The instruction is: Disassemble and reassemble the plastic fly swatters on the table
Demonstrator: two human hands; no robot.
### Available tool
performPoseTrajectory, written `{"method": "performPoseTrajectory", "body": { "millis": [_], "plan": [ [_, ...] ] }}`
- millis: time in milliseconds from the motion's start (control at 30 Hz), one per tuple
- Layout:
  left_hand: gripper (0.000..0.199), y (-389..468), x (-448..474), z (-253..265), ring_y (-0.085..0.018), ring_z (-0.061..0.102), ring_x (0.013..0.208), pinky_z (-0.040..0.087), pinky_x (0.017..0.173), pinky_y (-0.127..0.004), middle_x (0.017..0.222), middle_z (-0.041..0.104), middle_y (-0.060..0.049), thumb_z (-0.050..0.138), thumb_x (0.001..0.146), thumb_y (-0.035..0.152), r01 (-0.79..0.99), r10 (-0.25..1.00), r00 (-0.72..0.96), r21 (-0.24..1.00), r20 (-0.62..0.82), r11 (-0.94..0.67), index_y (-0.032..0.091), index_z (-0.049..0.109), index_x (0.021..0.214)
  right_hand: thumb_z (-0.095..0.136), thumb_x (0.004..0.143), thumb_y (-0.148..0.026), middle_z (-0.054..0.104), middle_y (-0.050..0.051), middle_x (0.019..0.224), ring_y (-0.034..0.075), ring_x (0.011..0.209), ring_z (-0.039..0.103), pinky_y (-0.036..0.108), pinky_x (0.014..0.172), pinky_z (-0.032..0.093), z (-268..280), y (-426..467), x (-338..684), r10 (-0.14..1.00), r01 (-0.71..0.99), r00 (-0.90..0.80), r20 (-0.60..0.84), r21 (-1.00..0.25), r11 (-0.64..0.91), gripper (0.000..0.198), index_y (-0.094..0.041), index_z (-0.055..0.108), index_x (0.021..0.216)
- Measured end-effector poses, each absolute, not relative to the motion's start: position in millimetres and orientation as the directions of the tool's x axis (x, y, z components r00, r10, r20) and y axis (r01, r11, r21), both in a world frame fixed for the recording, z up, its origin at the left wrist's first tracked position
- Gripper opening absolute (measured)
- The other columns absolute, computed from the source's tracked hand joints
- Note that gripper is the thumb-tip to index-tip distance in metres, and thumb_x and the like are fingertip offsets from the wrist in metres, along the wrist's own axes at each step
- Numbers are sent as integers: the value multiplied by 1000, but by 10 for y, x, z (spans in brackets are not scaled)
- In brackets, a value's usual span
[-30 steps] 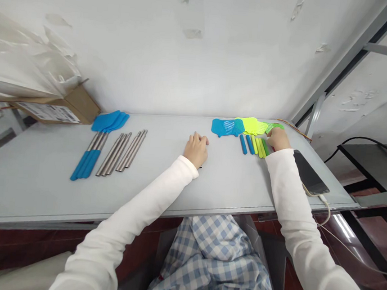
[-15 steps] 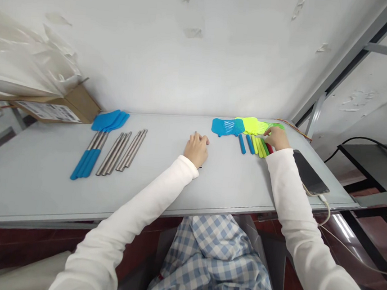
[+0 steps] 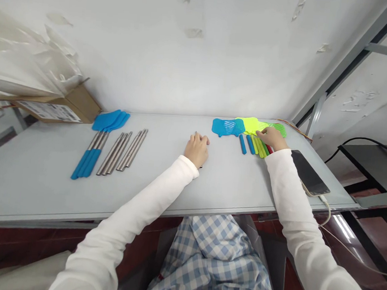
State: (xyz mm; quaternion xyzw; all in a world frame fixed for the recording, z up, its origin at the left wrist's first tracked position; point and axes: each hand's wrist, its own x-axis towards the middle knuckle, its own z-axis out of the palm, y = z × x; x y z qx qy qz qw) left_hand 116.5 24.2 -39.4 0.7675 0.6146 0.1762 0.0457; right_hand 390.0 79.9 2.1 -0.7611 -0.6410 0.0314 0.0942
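Observation:
My left hand [image 3: 197, 150] rests on the table with its fingers curled round a slim metal rod, mostly hidden; only dark ends peek out above and below the hand. My right hand [image 3: 272, 138] hovers over the right group, fingers stretched left and bent, holding nothing I can see. Under and beside it lie yellow-green handles [image 3: 259, 147], with a red one partly covered by the hand. Two blue handles [image 3: 242, 144] lie to their left. Behind are blue swatter heads [image 3: 228, 127] and yellow-green swatter heads [image 3: 249, 124], plus a green one [image 3: 280, 129] partly hidden.
Several bare metal rods [image 3: 114, 154] lie left of centre. Beside them are blue swatters [image 3: 89, 158] with short handles. A cardboard box [image 3: 64, 109] stands at the back left. A phone [image 3: 308, 173] with a white cable lies right of my right forearm.
My right hand has shifted a little left, from the green heads toward the yellow-green heads and handles. My left hand has stayed in place.

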Motion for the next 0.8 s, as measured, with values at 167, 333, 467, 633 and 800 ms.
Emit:
{"method": "performPoseTrajectory", "body": {
  "millis": [167, 333, 467, 633, 800],
  "plan": [
    [31, 240, 1163, -387, -28, 47, 109, 43, 95, -42, 114, 52, -15, 43, 83, 2, 926, 960, 184, 290, 213, -242, 16, 60, 105, 52, 92, -48, 67, 16, 111, 29, 116, 57, 36, 93, 44, 30, 799, 3856, 979, 948, 200, -45, -244, -205, 38, -16, 69, 103],
    [31, 228, 1168, -368, -29, 48, 109, 43, 96, -42, 114, 52, -16, 42, 84, 2, 926, 960, 185, 291, 208, -241, 15, 60, 106, 62, 82, -63, 46, 22, 137, 35, 126, 48, 44, 99, 41, -43, 755, 3741, 974, 940, 220, -54, -256, -227, 59, -15, 58, 116],
    [32, 226, 1169, -364, -29, 48, 110, 43, 96, -42, 115, 53, -16, 42, 84, 3, 930, 964, 181, 284, 196, -233, 15, 60, 107, 69, 76, -60, 41, 23, 136, 40, 129, 42, 49, 96, 42, -113, 710, 3610, 989, 964, 144, -21, -225, -145, 67, -16, 48, 122],
    [31, 229, 1168, -365, -28, 48, 109, 43, 96, -41, 114, 53, -15, 42, 84, 3, 930, 963, 182, 284, 199, -235, 16, 60, 106, 67, 80, -51, 42, 18, 133, 38, 124, 45, 51, 92, 43, -125, 687, 3559, 995, 970, 90, -44, -222, -98, 55, -26, 45, 124],
    [31, 233, 1162, -378, -29, 48, 109, 43, 95, -43, 114, 53, -16, 42, 83, 3, 926, 960, 188, 290, 208, -244, 16, 59, 105, 65, 81, -52, 44, 14, 131, 37, 123, 45, 52, 93, 43, -130, 707, 3585, 995, 973, 79, -59, -212, -90, 49, -31, 51, 123]
  ]
}}
